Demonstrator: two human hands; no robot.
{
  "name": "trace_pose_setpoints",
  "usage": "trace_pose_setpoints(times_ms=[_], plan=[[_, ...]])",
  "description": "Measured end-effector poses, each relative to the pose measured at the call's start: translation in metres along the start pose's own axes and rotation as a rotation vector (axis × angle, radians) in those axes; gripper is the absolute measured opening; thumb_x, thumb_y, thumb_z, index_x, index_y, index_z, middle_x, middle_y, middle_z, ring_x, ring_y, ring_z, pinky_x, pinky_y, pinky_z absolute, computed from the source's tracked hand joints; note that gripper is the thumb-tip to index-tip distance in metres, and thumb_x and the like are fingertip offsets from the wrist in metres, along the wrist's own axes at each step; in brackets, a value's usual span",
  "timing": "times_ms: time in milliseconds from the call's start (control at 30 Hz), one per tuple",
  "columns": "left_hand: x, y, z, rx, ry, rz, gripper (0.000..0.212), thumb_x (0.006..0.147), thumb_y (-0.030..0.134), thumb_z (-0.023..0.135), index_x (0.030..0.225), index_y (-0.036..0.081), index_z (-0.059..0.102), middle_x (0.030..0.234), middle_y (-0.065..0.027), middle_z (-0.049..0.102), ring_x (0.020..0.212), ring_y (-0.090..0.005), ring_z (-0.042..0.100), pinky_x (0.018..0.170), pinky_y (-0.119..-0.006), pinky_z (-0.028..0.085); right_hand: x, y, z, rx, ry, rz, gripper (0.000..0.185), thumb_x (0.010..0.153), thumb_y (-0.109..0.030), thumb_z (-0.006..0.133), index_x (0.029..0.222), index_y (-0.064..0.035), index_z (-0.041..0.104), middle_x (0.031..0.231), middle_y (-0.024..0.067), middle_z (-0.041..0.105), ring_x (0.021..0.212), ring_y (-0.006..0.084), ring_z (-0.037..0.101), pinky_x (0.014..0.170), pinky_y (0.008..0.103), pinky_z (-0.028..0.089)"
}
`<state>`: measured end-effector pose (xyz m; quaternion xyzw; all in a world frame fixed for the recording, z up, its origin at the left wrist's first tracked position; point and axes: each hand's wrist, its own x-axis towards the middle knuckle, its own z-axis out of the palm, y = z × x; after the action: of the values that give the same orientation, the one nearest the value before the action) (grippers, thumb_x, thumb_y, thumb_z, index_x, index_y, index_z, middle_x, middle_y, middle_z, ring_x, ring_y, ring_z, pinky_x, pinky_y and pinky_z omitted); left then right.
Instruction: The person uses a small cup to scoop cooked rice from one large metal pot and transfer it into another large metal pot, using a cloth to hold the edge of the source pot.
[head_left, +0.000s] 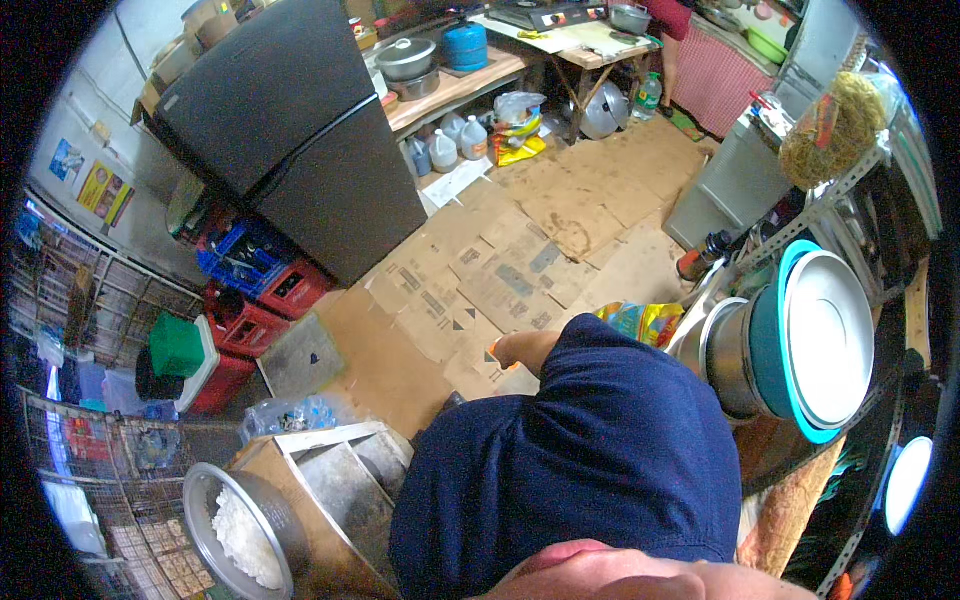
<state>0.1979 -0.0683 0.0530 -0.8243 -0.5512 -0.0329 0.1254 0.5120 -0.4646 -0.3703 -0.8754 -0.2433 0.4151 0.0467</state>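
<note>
My right hand (506, 351) shows small beyond the short sleeve of my navy shirt (630, 427), above the cardboard-covered floor (465, 285). A small orange and white patch lies at its edge. Its fingers are too small and blurred to tell whether it holds something. My left hand is out of view. To the left of my body, a metal pot (196, 517) with a white, lumpy heap (244, 536) inside stands by an open-topped wooden stand (330, 480). Stacked metal pots (731, 356), a teal basin (772, 352) and a white basin (832, 345) are on my right.
A dark refrigerator (330, 172) stands ahead left, near red crates (251, 322). Further off are a wooden counter (457, 94), plastic jugs (473, 139) and a gas stove (544, 16). Another person's leg (669, 67) shows at the back. A metal rack (817, 199) runs along the right.
</note>
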Motion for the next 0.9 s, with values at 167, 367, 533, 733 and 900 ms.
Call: trace_pose_setpoints(times_ms=[167,367,533,733,900], plan=[[-0.001,0.001,-0.002,-0.002,-0.003,0.007,0.044,0.066,0.044,0.051,0.086,0.005,0.056,0.074,-0.016,0.059,0.066,-0.0305,0.056,0.062,-0.042,0.044,-0.004,0.0,0.011,-0.006,0.051,0.073,0.031,0.063,-0.028,0.058,0.087,-0.0079,0.06,0.082,0.0115,0.06,0.076,0.0262,0.057,0.065,0.0409,0.044],[-0.002,0.002,0.0,-0.005,0.012,0.013,0.045,0.066,0.044,0.051,0.086,0.005,0.056,0.074,-0.0161,0.059,0.066,-0.0304,0.057,0.062,-0.042,0.044,-0.007,-0.011,0.016,-0.075,0.092,-0.189,0.026,0.063,-0.026,0.058,0.081,-0.0076,0.061,0.079,0.0111,0.06,0.071,0.0273,0.058,0.063,0.0406,0.043],[-0.001,-0.001,0.003,-0.009,0.008,0.008,0.045,0.066,0.045,0.051,0.087,0.005,0.056,0.074,-0.0161,0.059,0.066,-0.0303,0.057,0.063,-0.042,0.044,-0.001,0.006,0.025,0.024,0.059,-0.151,0.024,0.063,-0.027,0.057,0.077,-0.0072,0.062,0.079,0.0115,0.061,0.073,0.026,0.057,0.065,0.0401,0.043],[-0.002,0.002,0.002,-0.001,0.022,0.019,0.045,0.067,0.045,0.051,0.087,0.005,0.056,0.075,-0.0162,0.059,0.067,-0.0302,0.057,0.063,-0.042,0.044,-0.008,0.01,0.021,0.037,0.054,-0.004,0.027,0.063,-0.028,0.058,0.079,-0.0079,0.063,0.08,0.0116,0.061,0.075,0.0255,0.056,0.067,0.0394,0.042],[-0.004,-0.005,0.007,-0.008,-0.003,-0.013,0.046,0.067,0.045,0.05,0.088,0.005,0.056,0.075,-0.0162,0.059,0.067,-0.0301,0.057,0.063,-0.042,0.044,0.017,0.014,0.028,-0.069,0.023,-0.047,0.028,0.064,-0.03,0.058,0.081,-0.0079,0.063,0.082,0.0118,0.06,0.076,0.0267,0.056,0.068,0.0405,0.042]])
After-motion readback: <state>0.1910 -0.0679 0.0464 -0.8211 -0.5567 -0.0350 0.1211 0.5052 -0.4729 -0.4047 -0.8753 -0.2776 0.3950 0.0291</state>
